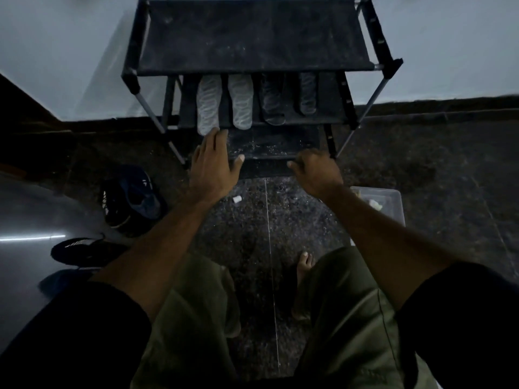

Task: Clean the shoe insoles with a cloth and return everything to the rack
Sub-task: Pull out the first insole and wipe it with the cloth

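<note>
A black fabric shoe rack [252,37] stands against the wall. On its middle shelf lie two pale patterned insoles [209,103] at the left and two dark insoles [271,101] to their right. My left hand [214,164] reaches out flat, fingers apart, its fingertips at the front end of the leftmost pale insole. My right hand [316,171] hovers over the front edge of the lower shelf [266,143], fingers curled, and nothing shows in it. No cloth is in view.
Dark shoes [132,197] lie on the floor at the left, another black shoe [84,251] nearer me. A clear plastic box [377,203] sits at the right. A small white scrap [237,200] lies on the speckled floor. My bare foot [304,265] shows below.
</note>
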